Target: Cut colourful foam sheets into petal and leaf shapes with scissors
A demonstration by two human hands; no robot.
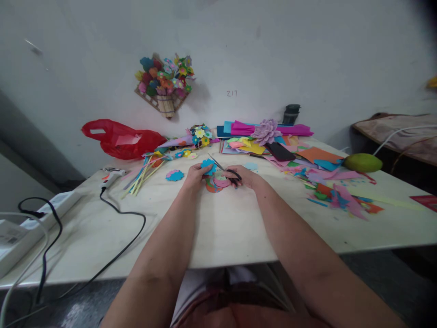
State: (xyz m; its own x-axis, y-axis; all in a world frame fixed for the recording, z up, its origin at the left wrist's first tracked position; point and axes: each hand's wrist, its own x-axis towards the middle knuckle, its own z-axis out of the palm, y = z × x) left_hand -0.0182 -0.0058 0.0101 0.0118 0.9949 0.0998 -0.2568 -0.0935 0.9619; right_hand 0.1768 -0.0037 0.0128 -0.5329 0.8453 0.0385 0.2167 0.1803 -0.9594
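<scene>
My left hand (197, 176) pinches a blue paper flower cutout (208, 166) with a scalloped edge. Scissors (217, 162) with dark handles are in my right hand (241, 175), their blades parted and pointing up and left beside the blue paper. Below both hands, paper circles (214, 187) in orange, pink and green lie overlapping on the white table (225, 232). A small stack of scalloped blue and pink cutouts (175, 175) rests left of my left hand. Beyond my right hand lies a pale blue paper piece (251, 166).
Paper scraps (344, 198) and a green fruit (363, 162) lie at right. At the back are coloured sheets (252, 146), a dark phone (280, 151) and a red plastic bag (124, 140). A glue gun (112, 178) trails a black cord at left, near a power strip (51, 209).
</scene>
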